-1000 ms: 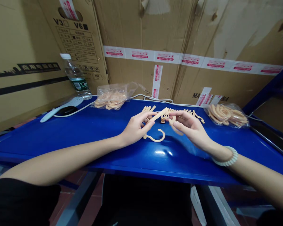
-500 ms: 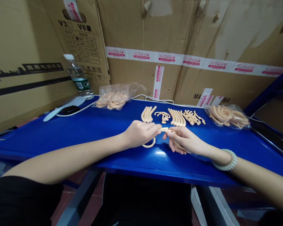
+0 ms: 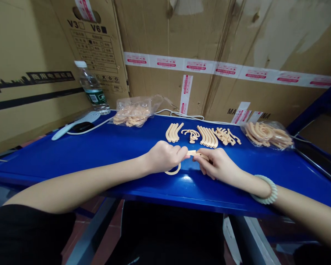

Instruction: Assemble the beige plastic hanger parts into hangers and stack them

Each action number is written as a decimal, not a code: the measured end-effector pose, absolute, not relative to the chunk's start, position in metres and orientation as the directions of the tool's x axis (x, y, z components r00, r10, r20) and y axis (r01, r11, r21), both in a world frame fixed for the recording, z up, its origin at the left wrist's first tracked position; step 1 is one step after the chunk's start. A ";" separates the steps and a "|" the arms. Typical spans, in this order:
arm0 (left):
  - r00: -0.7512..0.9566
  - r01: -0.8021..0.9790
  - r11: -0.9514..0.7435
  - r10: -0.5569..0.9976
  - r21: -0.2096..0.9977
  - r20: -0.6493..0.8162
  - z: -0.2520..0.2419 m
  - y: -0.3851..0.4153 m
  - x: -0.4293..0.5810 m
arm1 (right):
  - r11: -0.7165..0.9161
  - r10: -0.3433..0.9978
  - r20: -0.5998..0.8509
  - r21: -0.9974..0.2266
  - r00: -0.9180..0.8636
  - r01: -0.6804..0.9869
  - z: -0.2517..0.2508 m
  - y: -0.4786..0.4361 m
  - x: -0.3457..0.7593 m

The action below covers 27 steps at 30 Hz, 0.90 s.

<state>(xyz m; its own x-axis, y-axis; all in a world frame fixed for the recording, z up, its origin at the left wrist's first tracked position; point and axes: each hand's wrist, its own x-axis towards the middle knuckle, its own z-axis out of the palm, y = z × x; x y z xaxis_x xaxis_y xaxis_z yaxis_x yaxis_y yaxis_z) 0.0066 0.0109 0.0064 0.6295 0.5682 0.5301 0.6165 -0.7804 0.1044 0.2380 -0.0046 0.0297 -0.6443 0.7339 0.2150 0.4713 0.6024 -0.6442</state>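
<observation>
My left hand [image 3: 164, 157] is closed on a curved beige strip [image 3: 175, 172]; its looped lower part shows below the fingers. A pale flat end [image 3: 191, 152] bridges the small gap between my hands. My right hand [image 3: 220, 163], with a pale green beaded bracelet on its wrist, pinches a beige strip with a small dark hole [image 3: 203, 156]. The two strips meet at the pale end, but whether they are joined I cannot tell. Most of each strip is hidden by the fingers. Both hands are just above the blue table [image 3: 121, 158].
Behind my hands lie curved beige strips in rows [image 3: 208, 137] and small curved pieces in piles [image 3: 226, 136]. Plastic bags of beige parts stand at left [image 3: 134, 112] and right [image 3: 267, 135]. A water bottle [image 3: 95, 92], a light blue hairbrush [image 3: 74, 125] and cardboard boxes [image 3: 165, 29] border the table.
My right hand has turned over, its back now facing up more, and the strip length under its fingers is out of sight. My left fingers have curled tighter.
</observation>
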 end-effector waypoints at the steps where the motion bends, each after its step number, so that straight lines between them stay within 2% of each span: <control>1: 0.614 0.607 -0.781 0.579 0.148 0.537 0.006 0.011 0.007 | 0.649 0.715 0.262 -0.593 -0.648 0.477 0.028 -0.004 0.238; 4: 0.559 0.620 -0.749 0.630 0.233 0.540 0.003 0.011 0.007 | 0.787 0.615 0.398 -0.368 -0.681 0.496 0.024 -0.003 0.239; 7: 0.503 0.654 -0.701 0.683 0.283 0.529 0.001 0.013 0.006 | 0.851 0.513 0.464 -0.170 -0.722 0.496 0.027 0.000 0.243; 10: 0.458 0.617 -0.686 0.712 0.386 0.533 0.005 0.013 0.004 | 0.803 0.570 0.528 -0.198 -0.629 0.562 0.043 0.014 0.255; 12: 0.398 0.561 -0.632 0.772 0.535 0.495 0.009 0.014 0.002 | 0.743 0.629 0.569 -0.240 -0.529 0.624 0.059 0.031 0.271; 15: 0.295 0.462 -0.427 0.900 0.777 0.320 0.012 0.016 0.002 | 0.701 0.612 0.638 -0.163 -0.467 0.695 0.075 0.062 0.304; 18: 0.262 0.322 -0.233 0.953 0.918 0.150 0.011 0.021 0.004 | 0.666 0.610 0.625 -0.071 -0.487 0.743 0.076 0.091 0.334; 22: 0.301 0.113 -0.026 0.954 0.993 -0.009 0.008 0.026 0.007 | 0.683 0.608 0.524 0.038 -0.596 0.730 0.063 0.118 0.357; 27: 0.289 0.030 0.095 0.952 0.995 -0.100 0.011 0.023 0.010 | 0.651 0.692 0.413 -0.002 -0.593 0.759 0.054 0.132 0.370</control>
<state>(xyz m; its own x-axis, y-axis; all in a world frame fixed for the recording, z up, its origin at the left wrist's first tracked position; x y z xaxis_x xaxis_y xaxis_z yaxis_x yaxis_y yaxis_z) 0.0104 0.0234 0.0106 0.2885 0.9523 -0.0996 0.0299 0.0950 0.9950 0.3697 0.1324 0.0540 -0.5925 0.6917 0.4128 0.7588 0.6514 -0.0023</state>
